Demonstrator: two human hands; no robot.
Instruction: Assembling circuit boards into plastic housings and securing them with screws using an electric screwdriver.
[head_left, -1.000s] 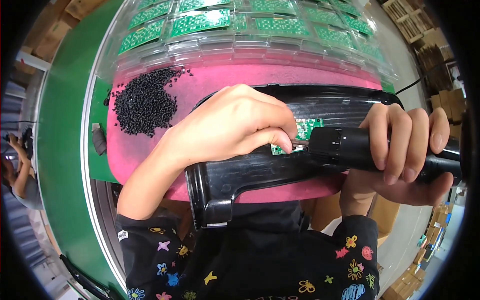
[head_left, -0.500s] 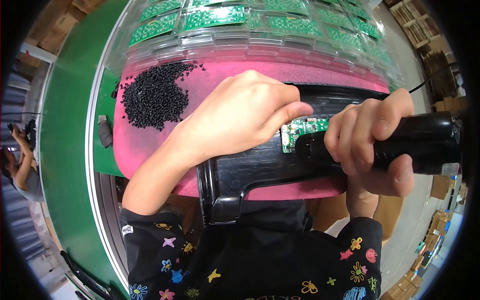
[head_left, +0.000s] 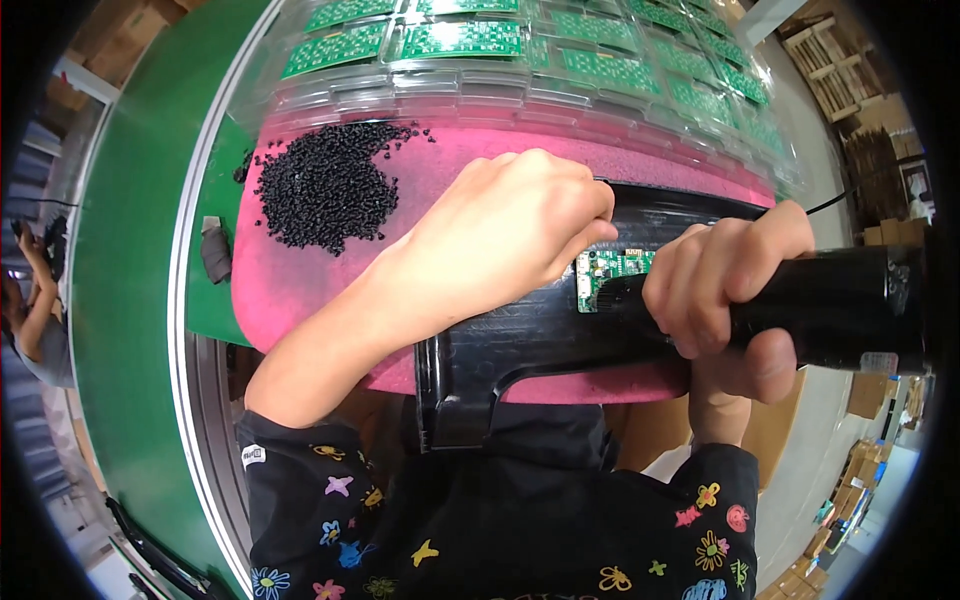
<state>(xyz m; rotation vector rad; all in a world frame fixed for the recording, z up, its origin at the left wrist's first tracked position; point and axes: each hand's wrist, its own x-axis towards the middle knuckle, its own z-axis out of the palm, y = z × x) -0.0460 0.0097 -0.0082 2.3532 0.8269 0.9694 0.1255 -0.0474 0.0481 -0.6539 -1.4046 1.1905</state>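
My right hand (head_left: 725,300) is wrapped round a thick black cylindrical tool (head_left: 830,305), which looks like an electric screwdriver. Its narrower end reaches over a small green circuit board (head_left: 587,285) and hides part of it. That board sits inside a long black plastic housing (head_left: 520,345). Just above the board's left end, my left hand (head_left: 520,220) is closed, thumb against curled fingers. Whatever it pinches, if anything, is hidden. The housing lies on a pink mat (head_left: 290,290), its near left corner jutting past the mat's edge toward my body.
Left of my forearm, a heap of small black screw-like pieces (head_left: 325,190) covers the mat. Clear plastic trays (head_left: 480,85) with several green boards stand along the far side. A dark wrapped object (head_left: 215,252) lies on the green surface (head_left: 125,330). Another person (head_left: 42,310) is at far left.
The whole view has shifted a little, so the mat, trays and screw heap appear slightly farther right. Both hands keep nearly the same places over the housing, and the right still grips the tool.
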